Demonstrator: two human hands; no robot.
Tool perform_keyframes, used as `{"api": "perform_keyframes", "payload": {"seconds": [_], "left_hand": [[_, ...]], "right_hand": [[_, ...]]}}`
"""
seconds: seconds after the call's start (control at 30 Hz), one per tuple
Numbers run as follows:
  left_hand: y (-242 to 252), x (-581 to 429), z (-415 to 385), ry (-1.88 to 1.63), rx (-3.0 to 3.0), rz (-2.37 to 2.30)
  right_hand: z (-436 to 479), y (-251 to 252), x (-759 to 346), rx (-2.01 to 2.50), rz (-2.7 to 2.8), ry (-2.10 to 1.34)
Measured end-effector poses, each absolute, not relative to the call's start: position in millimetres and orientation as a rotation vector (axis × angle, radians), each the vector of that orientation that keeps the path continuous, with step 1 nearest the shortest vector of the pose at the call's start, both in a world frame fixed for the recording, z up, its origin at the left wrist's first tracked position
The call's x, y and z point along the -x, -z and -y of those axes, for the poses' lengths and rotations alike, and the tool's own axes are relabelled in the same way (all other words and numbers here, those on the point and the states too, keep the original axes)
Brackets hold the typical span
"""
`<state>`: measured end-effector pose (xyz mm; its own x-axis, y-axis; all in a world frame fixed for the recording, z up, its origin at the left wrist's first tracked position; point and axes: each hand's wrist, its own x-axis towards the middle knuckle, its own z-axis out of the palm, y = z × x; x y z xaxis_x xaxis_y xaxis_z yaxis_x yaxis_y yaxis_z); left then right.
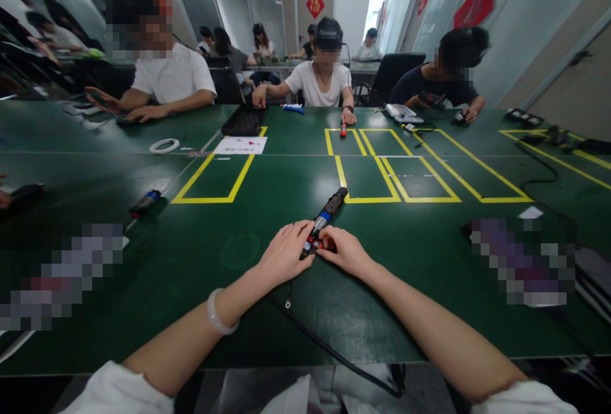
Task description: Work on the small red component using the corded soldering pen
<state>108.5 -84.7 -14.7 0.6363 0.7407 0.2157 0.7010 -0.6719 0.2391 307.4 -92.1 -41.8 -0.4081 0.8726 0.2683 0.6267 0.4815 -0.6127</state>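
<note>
A slim power tool lies on the green table in front of me, its dark front end pointing away to the right. Its blue-and-silver motor section is exposed, with red and grey parts showing at the near end. My left hand wraps the near end from the left, fingers over its top. From the right, my right hand has its thumb and fingers pinched close at red-orange parts there; what exactly lies between the fingertips is hidden. A black power cord trails from below my hands toward the table's front edge.
Another blue-and-black tool lies at left. Yellow tape outlines mark the table. Across it sit several people, a black tray, a paper sheet and a white cable coil. Blurred-out items flank me on both sides.
</note>
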Motion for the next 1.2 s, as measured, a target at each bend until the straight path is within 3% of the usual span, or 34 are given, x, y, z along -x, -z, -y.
{"api": "perform_keyframes", "payload": {"seconds": [0.93, 1.2], "left_hand": [[14.4, -105.0, 72.6, -0.382, -2.729, -1.368], [15.0, -72.2, 39.0, -0.315, -2.686, -1.623]], "right_hand": [[93.0, 41.8, -313.2, 1.124, 2.145, -0.619], [92.2, 38.2, -315.8, 1.113, 2.189, -0.603]]}}
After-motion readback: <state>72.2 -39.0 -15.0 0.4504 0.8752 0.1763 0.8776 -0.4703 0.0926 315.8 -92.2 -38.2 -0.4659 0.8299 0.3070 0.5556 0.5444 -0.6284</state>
